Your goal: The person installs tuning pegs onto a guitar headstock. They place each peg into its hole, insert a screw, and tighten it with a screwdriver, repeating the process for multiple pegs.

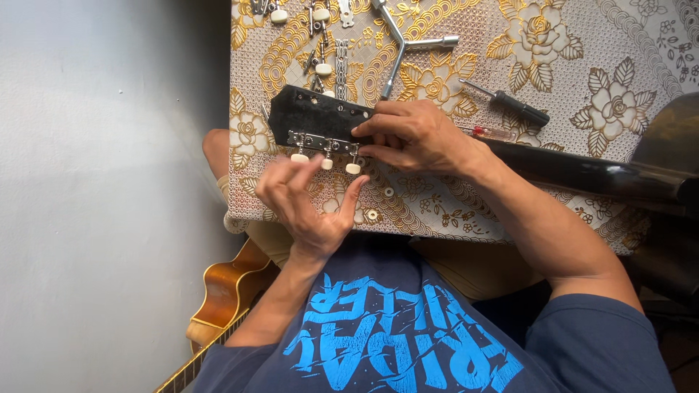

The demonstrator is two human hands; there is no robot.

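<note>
- My right hand (415, 135) clamps the black wooden guitar headstock (313, 113) flat.
- My left hand (309, 200), half open and empty, fingers the cream tuner knobs (326, 161); I'd turn gently.

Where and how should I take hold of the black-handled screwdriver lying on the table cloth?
Take the black-handled screwdriver by its thick black handle, probably from above with fingers across its width. It lies flat on the flowered table cloth, handle toward the lower right, thin shaft pointing up-left. The handle is its widest part and has bare cloth on both sides. The right hand, now on the black headstock, is nearer.
</note>
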